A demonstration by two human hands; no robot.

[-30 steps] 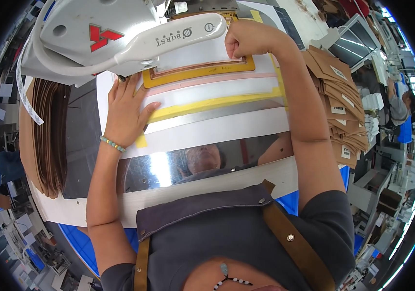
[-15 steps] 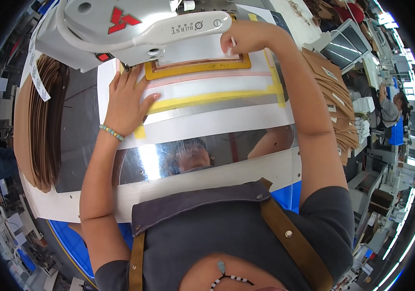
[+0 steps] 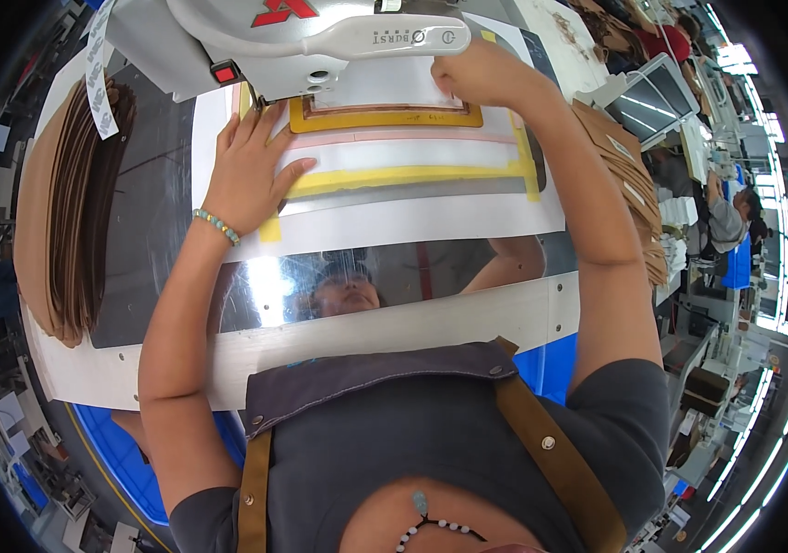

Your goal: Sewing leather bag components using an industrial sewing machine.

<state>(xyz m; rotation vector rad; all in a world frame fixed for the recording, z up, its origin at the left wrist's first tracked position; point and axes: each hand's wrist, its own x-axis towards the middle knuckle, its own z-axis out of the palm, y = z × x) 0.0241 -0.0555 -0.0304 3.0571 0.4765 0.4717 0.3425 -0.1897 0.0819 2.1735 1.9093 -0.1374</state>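
My left hand (image 3: 251, 180) lies flat with its fingers spread on a white sheet (image 3: 394, 221). Its fingertips are close to the foot of a sewing machine (image 3: 274, 69) and beside the left end of a yellow rectangular frame (image 3: 385, 122). A brown inner border runs round that frame, and the machine's head hides part of it. Near the frame's upper right corner is my right hand (image 3: 486, 76), its fingers curled closed. Whatever is in them, if anything, cannot be made out. Yellow tape strips (image 3: 403, 179) and a pink line cross the sheet.
A white lamp arm (image 3: 385, 39) hangs over the frame. Brown cut pieces stand in a stack (image 3: 67, 212) at the left, and more brown pieces (image 3: 620, 166) lie at the right beside a tilted screen (image 3: 649, 101). A shiny metal plate (image 3: 449, 267) lines the table's near side.
The whole view has shifted slightly. My left hand stays flat by the frame's left end; my right hand stays near its upper right corner, its fingers turned a little further inward.
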